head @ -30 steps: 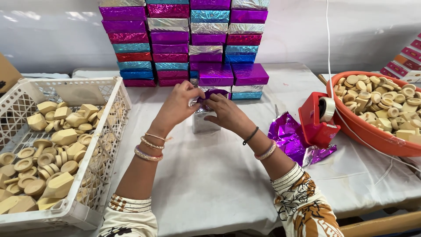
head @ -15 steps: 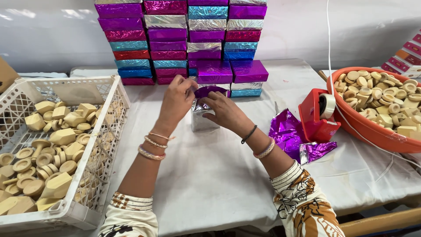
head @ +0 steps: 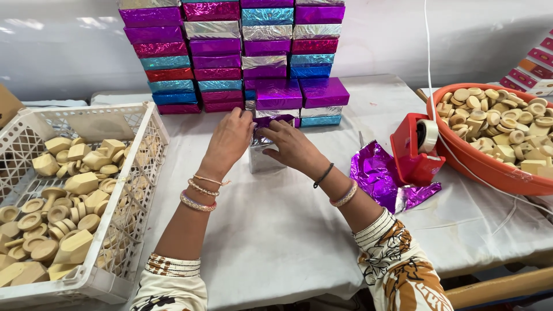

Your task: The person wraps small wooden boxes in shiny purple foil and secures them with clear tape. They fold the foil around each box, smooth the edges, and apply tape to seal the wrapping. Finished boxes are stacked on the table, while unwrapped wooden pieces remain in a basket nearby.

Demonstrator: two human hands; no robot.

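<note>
**Foil wrap on box, both hands engaged**

While both hands work at table centre, obs. L to R: white crate [head: 147, 138] w/ wooden pieces [head: 80, 184] at left edge. Left hand [head: 230, 141] closed on the silver-foil box [head: 262, 161], fingers curled over its top. Right hand [head: 294, 147] pinches foil at same box top. Box stands on white cloth, just in front of stacked foil boxes [head: 230, 52]. Purple foil sheet [head: 377, 175], red tape dispenser [head: 416, 147], orange tub [head: 489, 170] to the right.
</note>
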